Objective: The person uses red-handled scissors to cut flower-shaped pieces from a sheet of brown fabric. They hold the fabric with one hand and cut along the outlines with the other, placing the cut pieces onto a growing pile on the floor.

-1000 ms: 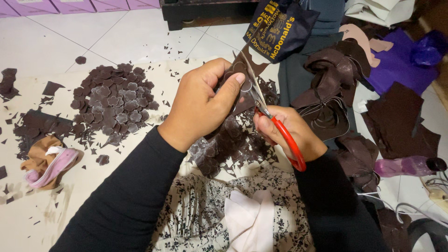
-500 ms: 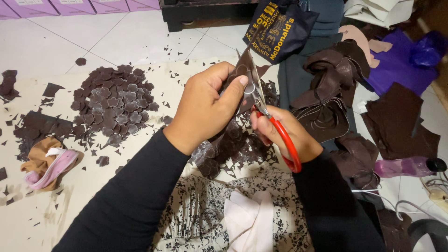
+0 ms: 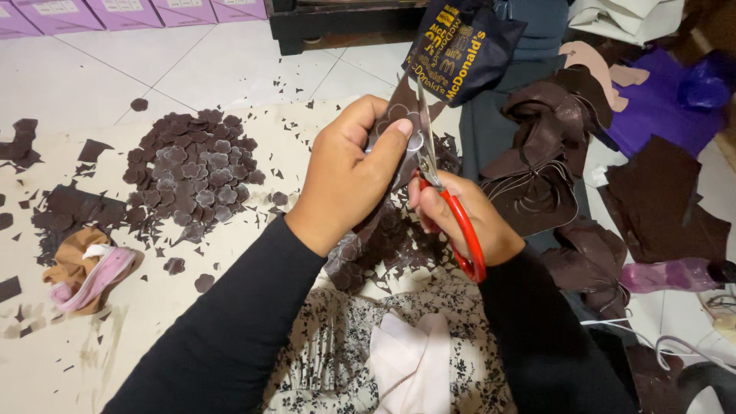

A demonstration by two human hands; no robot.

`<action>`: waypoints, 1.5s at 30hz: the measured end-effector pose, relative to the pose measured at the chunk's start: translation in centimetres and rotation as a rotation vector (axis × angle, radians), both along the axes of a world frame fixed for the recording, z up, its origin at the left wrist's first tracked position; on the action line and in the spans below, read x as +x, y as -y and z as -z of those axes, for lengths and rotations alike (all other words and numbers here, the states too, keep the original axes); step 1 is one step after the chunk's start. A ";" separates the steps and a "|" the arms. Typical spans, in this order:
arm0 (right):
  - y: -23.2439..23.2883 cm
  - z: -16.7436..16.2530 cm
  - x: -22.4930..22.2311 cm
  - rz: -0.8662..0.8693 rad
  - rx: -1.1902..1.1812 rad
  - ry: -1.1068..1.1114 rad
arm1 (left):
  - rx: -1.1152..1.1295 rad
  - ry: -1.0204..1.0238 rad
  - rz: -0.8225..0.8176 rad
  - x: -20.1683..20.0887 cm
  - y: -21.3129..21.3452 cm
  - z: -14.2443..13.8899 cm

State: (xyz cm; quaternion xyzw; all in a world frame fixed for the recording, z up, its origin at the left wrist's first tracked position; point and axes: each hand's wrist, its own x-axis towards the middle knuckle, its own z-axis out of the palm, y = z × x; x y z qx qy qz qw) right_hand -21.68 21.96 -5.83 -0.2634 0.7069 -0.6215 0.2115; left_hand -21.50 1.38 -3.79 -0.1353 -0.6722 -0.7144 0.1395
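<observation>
We are cutting a flower shape out of a dark brown sheet (image 3: 399,115), and doing it well is mostly a matter of steering the material, not the blades. Our left hand (image 3: 349,172) is pinching the sheet between thumb and fingertips, close beside the cut line, holding it up in front of us above our lap. Our right hand (image 3: 460,218) is closed through the red handles of the scissors (image 3: 437,172), whose blades are pointing upward and biting into the sheet with only a narrow gap showing between them. In our judgement short snips deep in the blades will follow the scalloped outline best, with the left hand turning the piece a little at each lobe (long closing strokes would likely flatten the curves). We are also keeping the thumb clear of the blade path, since it is sitting just beside the metal.

The sheet is looking thin, matte and slightly stiff, with a pale flower outline traced on it. Its lower part is hanging down behind the left hand toward a heap of offcuts (image 3: 383,245) on our patterned lap cloth (image 3: 345,353). A pile of finished flowers (image 3: 192,172) is lying to the left on the cream floor cover (image 3: 230,268).
</observation>
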 end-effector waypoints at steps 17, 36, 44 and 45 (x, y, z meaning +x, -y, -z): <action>0.8 -1.0 0.5 0.134 -0.024 -0.057 | 0.331 0.104 0.226 -1.0 -1.4 1.3; 1.2 -0.8 0.5 0.051 0.004 -0.098 | 0.461 0.132 0.161 -0.9 -1.7 1.6; 1.5 -0.3 0.5 0.072 0.022 -0.134 | 0.498 0.129 0.130 -0.9 -2.2 1.8; 1.5 -0.1 0.5 0.099 0.033 -0.133 | 0.502 0.130 0.128 -0.9 -2.2 1.8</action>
